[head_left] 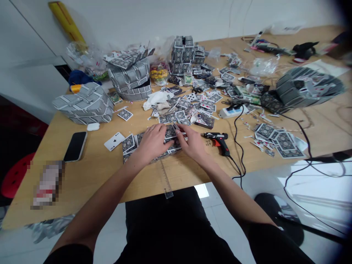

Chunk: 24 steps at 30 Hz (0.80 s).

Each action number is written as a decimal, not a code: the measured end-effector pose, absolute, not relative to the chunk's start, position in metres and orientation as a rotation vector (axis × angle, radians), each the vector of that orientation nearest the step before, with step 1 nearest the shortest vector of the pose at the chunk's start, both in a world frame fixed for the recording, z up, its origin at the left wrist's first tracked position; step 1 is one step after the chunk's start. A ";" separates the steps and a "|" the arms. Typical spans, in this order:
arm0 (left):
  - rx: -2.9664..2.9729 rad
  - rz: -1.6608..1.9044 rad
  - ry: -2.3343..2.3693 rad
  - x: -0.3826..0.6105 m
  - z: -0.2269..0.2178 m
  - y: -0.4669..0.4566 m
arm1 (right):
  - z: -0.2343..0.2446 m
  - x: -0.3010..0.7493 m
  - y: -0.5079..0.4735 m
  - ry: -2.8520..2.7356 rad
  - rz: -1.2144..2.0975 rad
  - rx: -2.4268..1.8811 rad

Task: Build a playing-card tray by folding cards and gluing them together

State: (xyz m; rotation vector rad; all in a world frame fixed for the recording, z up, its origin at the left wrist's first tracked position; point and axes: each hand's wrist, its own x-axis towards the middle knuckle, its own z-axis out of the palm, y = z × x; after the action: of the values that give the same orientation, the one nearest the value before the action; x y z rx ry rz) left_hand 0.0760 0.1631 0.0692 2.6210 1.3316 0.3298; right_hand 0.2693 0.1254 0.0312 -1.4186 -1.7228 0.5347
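— While two bare forearms are stretching over the tabletop (187, 174), where is the card panel (129, 145) lying?

— It is lying near the front edge, straight ahead of the person, with both hands covering much of it. Patterned card backs are showing at its left end and between the hands.

— How is the left hand (155, 141) holding itself?

— It is resting on the panel, its fingers bending loosely and its thumb standing wide of them, pointing toward the other hand.

— And the right hand (191, 141)?

— That one is touching the panel's right part, thumb and fingers keeping a narrow stance beside a pale card edge. Whether they are gripping that edge, nobody can tell from this view.

— What is lying close by?

— A transparent ruler (165, 176) is sticking out from the panel's near side, its end reaching past the tabletop's edge. A black hot glue gun (218, 139) is lying right of the right hand, its orange trigger showing. On the other side, a face-up club card (113, 142) is lying just beside the panel, and a smartphone (75, 146) is lying farther left.

— Beyond the hands?

— Loose playing cards (187, 104) are spreading in a heap, and a white power strip (232, 111) is sitting behind the glue gun.
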 end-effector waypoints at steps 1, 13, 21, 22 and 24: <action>2.629 0.315 1.332 0.077 0.069 0.166 | 0.031 0.269 0.125 -1.693 0.541 -1.414; 2.508 0.407 1.216 0.066 0.067 0.173 | 0.033 0.273 0.117 -1.715 0.657 -1.325; 2.474 0.465 1.138 0.062 0.067 0.176 | 0.017 0.269 0.104 -1.934 0.578 -1.283; 2.472 0.467 1.135 0.061 0.067 0.176 | 0.016 0.268 0.103 -1.919 0.572 -1.295; 2.463 0.465 1.128 0.061 0.068 0.176 | 0.015 0.267 0.100 -1.886 0.567 -1.326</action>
State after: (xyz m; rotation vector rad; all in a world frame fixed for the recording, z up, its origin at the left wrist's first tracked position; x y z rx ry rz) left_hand 0.0610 0.1762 0.0684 2.4633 1.1283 0.4646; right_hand 0.2666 0.0997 0.0148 -1.3256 -1.8864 0.5674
